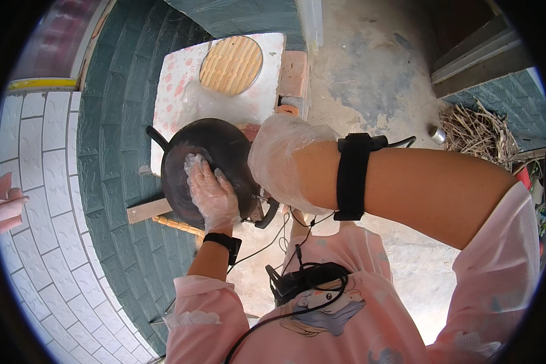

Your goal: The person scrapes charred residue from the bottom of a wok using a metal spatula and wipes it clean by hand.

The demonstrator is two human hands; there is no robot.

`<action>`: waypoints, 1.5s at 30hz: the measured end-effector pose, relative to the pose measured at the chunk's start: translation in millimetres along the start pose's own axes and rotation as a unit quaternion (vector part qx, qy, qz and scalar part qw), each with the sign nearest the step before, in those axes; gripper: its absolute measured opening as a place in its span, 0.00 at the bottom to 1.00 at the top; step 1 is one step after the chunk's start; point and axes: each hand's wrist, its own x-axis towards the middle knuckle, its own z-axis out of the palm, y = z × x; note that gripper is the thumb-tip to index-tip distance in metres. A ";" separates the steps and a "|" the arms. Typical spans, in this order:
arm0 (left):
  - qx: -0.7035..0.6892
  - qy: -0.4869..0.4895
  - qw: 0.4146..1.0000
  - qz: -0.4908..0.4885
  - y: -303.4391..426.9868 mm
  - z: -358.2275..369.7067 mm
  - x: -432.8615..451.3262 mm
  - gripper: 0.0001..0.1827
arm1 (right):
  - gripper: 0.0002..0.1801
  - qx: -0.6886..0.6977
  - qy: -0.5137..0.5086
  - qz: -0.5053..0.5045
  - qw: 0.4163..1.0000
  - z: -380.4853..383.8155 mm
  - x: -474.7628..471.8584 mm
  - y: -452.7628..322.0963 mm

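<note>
A black wok (218, 150) is before me, with one handle at its upper left and a loop handle (268, 214) at its lower right. My left hand (209, 191), in a clear plastic glove, lies flat against the wok's dark round face, thumb apart from the fingers. My right hand (273, 154) is raised close to the camera at the wok's right edge, covered by a loose clear plastic glove. Its fingers are hidden, so what it touches cannot be told.
Beyond the wok, a round slatted bamboo rack (231, 65) and a clear plastic bag (209, 102) lie on a white flower-patterned board (175, 82). Bricks (293, 75) support its right side. A tiled wall (113, 136) runs along the left. Dry twigs (477, 129) lie far right. Black cables (273, 245) hang near my body.
</note>
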 end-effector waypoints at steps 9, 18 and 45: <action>-0.008 0.016 1.000 -0.009 9.0 -10.1 6.2 0.26 | 0.05 -0.049 0.254 -0.027 0.965 45.4 -22.1 21.2; 0.010 0.014 1.000 -0.013 6.6 -4.2 2.0 0.29 | 0.05 -0.114 0.008 -0.040 0.993 -13.6 0.6 -3.0; 0.009 0.006 1.000 -0.003 4.9 -7.0 4.0 0.28 | 0.03 0.045 -0.013 0.048 0.998 54.9 -36.6 22.8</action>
